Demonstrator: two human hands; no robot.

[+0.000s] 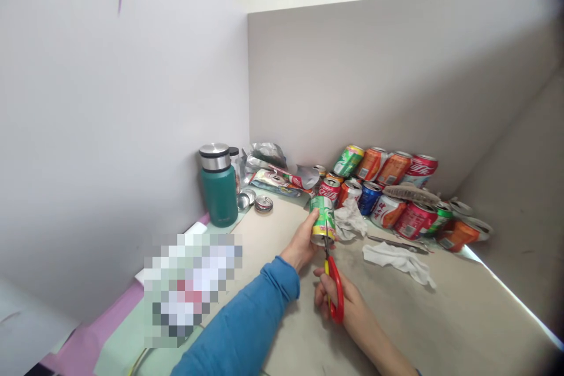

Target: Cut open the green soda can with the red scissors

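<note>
My left hand, below a blue sleeve, is wrapped round a green and yellow can above the middle of the table. My right hand is closed on the handles of red and yellow scissors. The scissor blades point away from me and lie against the near, yellow end of the can; whether they have cut into it is too small to tell. Just behind the held can stands a red can. Crumpled white tissue lies to the right of it.
Several cans are piled at the back right. Before them lie a knife-like tool and a white cloth strip. A green bottle, cut can ends and foil wrappers are at the back left. Grey partitions enclose the table.
</note>
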